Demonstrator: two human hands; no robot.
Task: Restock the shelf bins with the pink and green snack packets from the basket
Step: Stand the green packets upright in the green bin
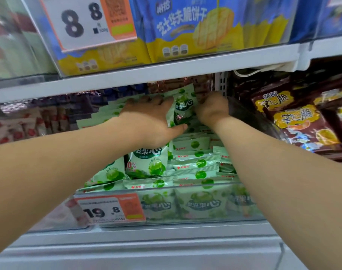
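Where the shelf edge runs nearest the camera, an orange-and-white price tag reading 19.8 hangs on the clear front wall of the bin. Behind that wall green packets fill the bin — those on the right lie flat in overlapping rows, long axes running left to right, while a few on the left stand more upright with their printed faces toward the camera. Both forearms reach over the pile toward the back. The left hand lies palm down, fingers fairly straight and spread, thumb pressed against the lower left edge of one raised packet. This packet stands nearly upright at the back of the bin, long axis vertical, top tilted slightly right, face toward the camera. The right hand is at its right edge with fingers curled; whether they pinch the packet I cannot tell, as the fingertips are hidden. To the right lie brown packets. Above — on the upper shelf — stand blue-and-yellow biscuit bags and a tag showing 8.8.
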